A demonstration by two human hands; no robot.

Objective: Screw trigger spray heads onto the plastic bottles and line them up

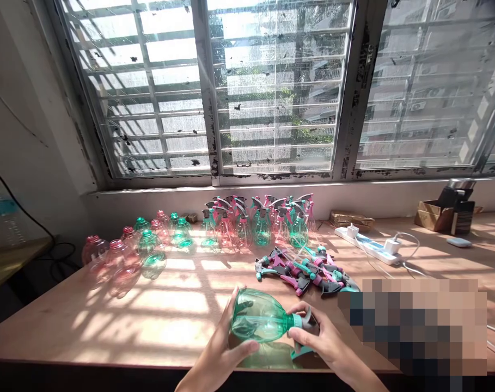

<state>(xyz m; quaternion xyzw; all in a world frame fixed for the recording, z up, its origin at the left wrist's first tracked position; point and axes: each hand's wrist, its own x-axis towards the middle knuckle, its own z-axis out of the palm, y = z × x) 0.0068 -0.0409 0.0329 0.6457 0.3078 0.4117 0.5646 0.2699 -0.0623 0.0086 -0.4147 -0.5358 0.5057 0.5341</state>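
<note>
A clear green spray bottle (259, 314) lies on its side in the air above the table's front edge, its neck pointing right. My left hand (225, 342) is wrapped round its base end. At the neck, my right hand (323, 333) grips the teal and grey spray head (308, 321), which sits on the bottle's mouth; whether it is fully tightened cannot be seen. Just beyond lies a pile of loose pink, teal and grey spray heads (304, 270) with thin tubes.
Open pink bottles (117, 258) and green bottles (149, 247) stand at the left. Several bottles with spray heads (262, 226) line the back. A power strip (370, 245), a brown box (429, 215) and a blurred patch (427, 326) are at the right.
</note>
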